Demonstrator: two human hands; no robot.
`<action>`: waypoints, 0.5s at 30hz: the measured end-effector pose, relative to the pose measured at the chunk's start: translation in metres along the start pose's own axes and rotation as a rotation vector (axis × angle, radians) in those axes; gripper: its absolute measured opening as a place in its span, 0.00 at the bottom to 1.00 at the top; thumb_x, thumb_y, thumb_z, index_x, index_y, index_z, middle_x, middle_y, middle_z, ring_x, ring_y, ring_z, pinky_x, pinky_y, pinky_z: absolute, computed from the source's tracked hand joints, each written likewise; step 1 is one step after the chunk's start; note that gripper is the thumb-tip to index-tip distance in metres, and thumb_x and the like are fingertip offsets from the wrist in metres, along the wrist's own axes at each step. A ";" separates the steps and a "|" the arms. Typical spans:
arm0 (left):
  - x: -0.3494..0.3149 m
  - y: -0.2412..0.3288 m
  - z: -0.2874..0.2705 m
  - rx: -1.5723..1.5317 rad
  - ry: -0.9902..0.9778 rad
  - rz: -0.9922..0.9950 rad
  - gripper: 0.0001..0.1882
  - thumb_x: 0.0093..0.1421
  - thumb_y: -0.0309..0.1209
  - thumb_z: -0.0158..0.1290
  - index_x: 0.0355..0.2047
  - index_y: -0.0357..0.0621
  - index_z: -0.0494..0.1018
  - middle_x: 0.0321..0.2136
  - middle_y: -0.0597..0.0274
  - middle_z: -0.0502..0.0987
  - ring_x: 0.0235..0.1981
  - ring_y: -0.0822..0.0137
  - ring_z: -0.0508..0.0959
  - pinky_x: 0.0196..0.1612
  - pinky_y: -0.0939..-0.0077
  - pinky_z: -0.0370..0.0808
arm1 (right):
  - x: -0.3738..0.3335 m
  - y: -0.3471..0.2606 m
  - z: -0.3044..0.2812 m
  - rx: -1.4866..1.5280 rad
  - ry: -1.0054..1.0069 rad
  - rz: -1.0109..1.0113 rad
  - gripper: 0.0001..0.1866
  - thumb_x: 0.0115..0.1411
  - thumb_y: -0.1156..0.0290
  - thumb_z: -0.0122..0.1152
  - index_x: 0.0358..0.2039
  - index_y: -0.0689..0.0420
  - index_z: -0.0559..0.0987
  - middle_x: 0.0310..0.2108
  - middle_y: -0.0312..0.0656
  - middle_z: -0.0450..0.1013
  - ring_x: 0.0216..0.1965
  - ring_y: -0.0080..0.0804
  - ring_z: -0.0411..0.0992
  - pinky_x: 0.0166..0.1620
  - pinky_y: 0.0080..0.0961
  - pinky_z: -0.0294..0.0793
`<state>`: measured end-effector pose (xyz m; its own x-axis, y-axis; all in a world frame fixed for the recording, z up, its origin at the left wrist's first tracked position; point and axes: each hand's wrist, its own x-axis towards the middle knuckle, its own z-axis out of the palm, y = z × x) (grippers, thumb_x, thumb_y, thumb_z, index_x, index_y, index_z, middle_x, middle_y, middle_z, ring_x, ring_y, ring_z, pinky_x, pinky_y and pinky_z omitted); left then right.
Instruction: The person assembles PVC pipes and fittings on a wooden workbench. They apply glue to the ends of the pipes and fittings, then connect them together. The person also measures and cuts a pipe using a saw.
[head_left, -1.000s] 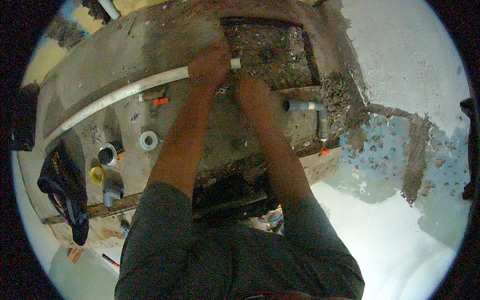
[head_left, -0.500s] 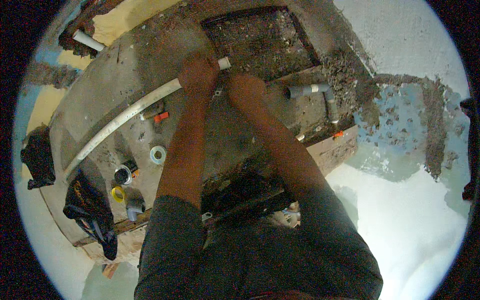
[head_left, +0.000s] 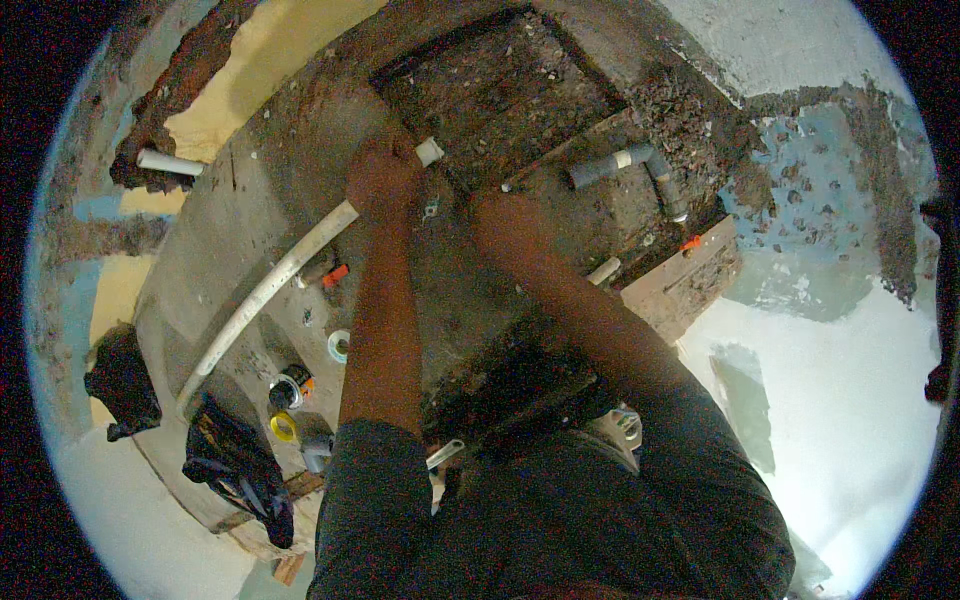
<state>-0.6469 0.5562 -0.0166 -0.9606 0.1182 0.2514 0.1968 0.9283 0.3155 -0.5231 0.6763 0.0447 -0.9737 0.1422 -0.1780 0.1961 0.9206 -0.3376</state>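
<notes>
A long white plastic pipe (head_left: 270,285) curves from the lower left up to the middle. Near its upper end my left hand (head_left: 383,182) is closed around it, and a short stub of pipe sticks out past my fist. To the right of that stub, apart from it, my right hand (head_left: 508,222) is closed with its fingers curled. A small pale tip shows beside those fingers; dim light and blur hide what it belongs to. Between my hands a small metallic-looking piece (head_left: 431,207) lies on the grey slab (head_left: 450,270).
Lower left are a black-lidded can (head_left: 291,386), a yellow tape roll (head_left: 283,428), a pale tape roll (head_left: 338,346), a grey fitting (head_left: 316,452) and black bags (head_left: 235,465). A red-handled valve (head_left: 335,275) lies nearby. Beyond are a rough recess (head_left: 500,90) and a grey elbow pipe (head_left: 610,165).
My right hand has drawn away from the pipe's upper end, toward the right and nearer me. The left hand still grips the pipe. The whole view has shifted a little.
</notes>
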 end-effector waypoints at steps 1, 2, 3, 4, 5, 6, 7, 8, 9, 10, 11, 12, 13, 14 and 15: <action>0.001 0.000 0.002 0.017 -0.026 -0.020 0.22 0.64 0.51 0.53 0.33 0.45 0.84 0.31 0.50 0.83 0.31 0.47 0.84 0.36 0.49 0.81 | 0.002 0.000 0.000 0.012 0.010 -0.010 0.12 0.63 0.68 0.55 0.39 0.60 0.83 0.30 0.53 0.82 0.32 0.52 0.83 0.34 0.51 0.83; -0.001 0.000 0.004 0.000 0.050 0.031 0.22 0.63 0.50 0.53 0.33 0.45 0.84 0.31 0.50 0.83 0.31 0.47 0.84 0.36 0.49 0.81 | 0.001 0.001 0.001 0.020 0.008 -0.020 0.12 0.63 0.69 0.55 0.39 0.60 0.83 0.30 0.53 0.82 0.32 0.52 0.83 0.34 0.51 0.83; 0.000 -0.001 0.005 -0.020 0.133 0.077 0.21 0.63 0.50 0.52 0.32 0.45 0.84 0.31 0.50 0.83 0.31 0.47 0.84 0.36 0.50 0.81 | 0.004 0.002 0.004 0.019 -0.002 -0.019 0.12 0.63 0.69 0.55 0.39 0.60 0.83 0.30 0.53 0.82 0.32 0.52 0.83 0.34 0.50 0.83; 0.001 -0.002 0.006 -0.035 0.221 0.116 0.21 0.63 0.49 0.52 0.31 0.45 0.84 0.31 0.50 0.83 0.31 0.47 0.84 0.35 0.50 0.81 | 0.009 0.003 0.006 0.041 0.079 -0.058 0.12 0.63 0.69 0.55 0.39 0.60 0.83 0.30 0.53 0.82 0.32 0.52 0.83 0.34 0.50 0.83; 0.002 -0.002 0.006 -0.022 0.196 0.117 0.21 0.63 0.49 0.52 0.31 0.45 0.84 0.31 0.51 0.83 0.31 0.47 0.84 0.35 0.50 0.81 | 0.010 0.005 0.012 0.022 0.029 -0.027 0.12 0.63 0.68 0.55 0.39 0.60 0.83 0.30 0.53 0.82 0.32 0.52 0.83 0.34 0.50 0.83; 0.003 -0.002 0.005 -0.008 0.156 0.117 0.20 0.63 0.48 0.52 0.32 0.45 0.83 0.32 0.51 0.83 0.31 0.47 0.84 0.35 0.50 0.81 | 0.015 0.007 0.018 0.020 0.057 -0.035 0.12 0.63 0.68 0.55 0.40 0.60 0.83 0.31 0.52 0.82 0.32 0.52 0.83 0.35 0.50 0.83; 0.003 -0.002 0.005 0.005 0.120 0.118 0.20 0.63 0.48 0.52 0.32 0.45 0.83 0.32 0.51 0.83 0.31 0.47 0.84 0.34 0.50 0.81 | 0.011 0.010 0.025 0.046 0.154 -0.077 0.12 0.63 0.67 0.55 0.40 0.59 0.83 0.31 0.52 0.82 0.32 0.52 0.83 0.35 0.51 0.83; 0.004 -0.001 0.004 0.040 0.130 0.090 0.19 0.63 0.47 0.52 0.32 0.45 0.83 0.32 0.52 0.83 0.31 0.47 0.84 0.34 0.50 0.81 | 0.013 0.014 0.030 -0.026 0.062 -0.013 0.13 0.63 0.67 0.56 0.40 0.60 0.83 0.31 0.52 0.82 0.32 0.52 0.83 0.35 0.50 0.83; 0.002 0.000 0.003 0.079 0.128 0.059 0.19 0.63 0.46 0.52 0.31 0.45 0.83 0.32 0.52 0.83 0.31 0.47 0.84 0.33 0.50 0.81 | 0.010 0.015 0.035 -0.064 0.030 0.016 0.13 0.63 0.67 0.56 0.41 0.60 0.83 0.31 0.51 0.83 0.31 0.52 0.83 0.35 0.50 0.83; 0.001 0.002 0.003 0.113 0.128 0.029 0.18 0.63 0.45 0.52 0.31 0.45 0.83 0.32 0.52 0.83 0.32 0.47 0.84 0.33 0.50 0.81 | 0.011 0.017 0.036 -0.047 0.056 0.002 0.13 0.63 0.67 0.56 0.41 0.60 0.83 0.32 0.51 0.83 0.31 0.52 0.83 0.35 0.50 0.83; -0.001 0.004 0.003 0.100 0.134 0.018 0.18 0.62 0.45 0.52 0.31 0.45 0.83 0.32 0.52 0.83 0.32 0.47 0.84 0.33 0.50 0.81 | 0.011 0.017 0.038 -0.030 0.082 -0.013 0.13 0.63 0.66 0.56 0.41 0.60 0.83 0.32 0.51 0.83 0.32 0.51 0.83 0.35 0.50 0.83; -0.003 0.006 0.002 0.085 0.130 0.013 0.18 0.62 0.45 0.52 0.30 0.45 0.83 0.32 0.52 0.83 0.32 0.47 0.84 0.33 0.49 0.81 | 0.011 0.017 0.036 0.049 0.158 -0.065 0.14 0.63 0.66 0.56 0.41 0.60 0.84 0.32 0.51 0.83 0.32 0.51 0.83 0.35 0.51 0.83; -0.005 0.007 0.003 0.068 0.123 0.006 0.18 0.62 0.45 0.52 0.30 0.44 0.83 0.31 0.52 0.83 0.32 0.47 0.84 0.33 0.49 0.81 | 0.012 0.016 0.034 0.071 0.153 -0.066 0.14 0.63 0.66 0.56 0.41 0.60 0.84 0.32 0.51 0.83 0.32 0.51 0.83 0.35 0.51 0.83; -0.008 0.007 0.002 0.055 0.170 0.049 0.18 0.62 0.44 0.52 0.29 0.44 0.83 0.31 0.51 0.83 0.32 0.47 0.84 0.33 0.49 0.81 | 0.011 0.014 0.030 0.092 0.147 -0.068 0.14 0.63 0.66 0.56 0.41 0.60 0.84 0.32 0.51 0.83 0.32 0.51 0.83 0.36 0.51 0.82; -0.007 0.007 0.001 0.047 0.231 0.090 0.18 0.62 0.44 0.52 0.29 0.44 0.83 0.31 0.51 0.83 0.32 0.47 0.84 0.33 0.49 0.81 | 0.015 0.011 0.026 0.061 0.072 -0.033 0.14 0.64 0.66 0.55 0.40 0.61 0.84 0.32 0.51 0.83 0.33 0.51 0.83 0.36 0.51 0.82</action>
<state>-0.6394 0.5623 -0.0170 -0.8681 0.1227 0.4810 0.2653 0.9337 0.2406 -0.5330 0.6788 0.0146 -0.9850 0.1402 -0.1002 0.1688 0.9016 -0.3983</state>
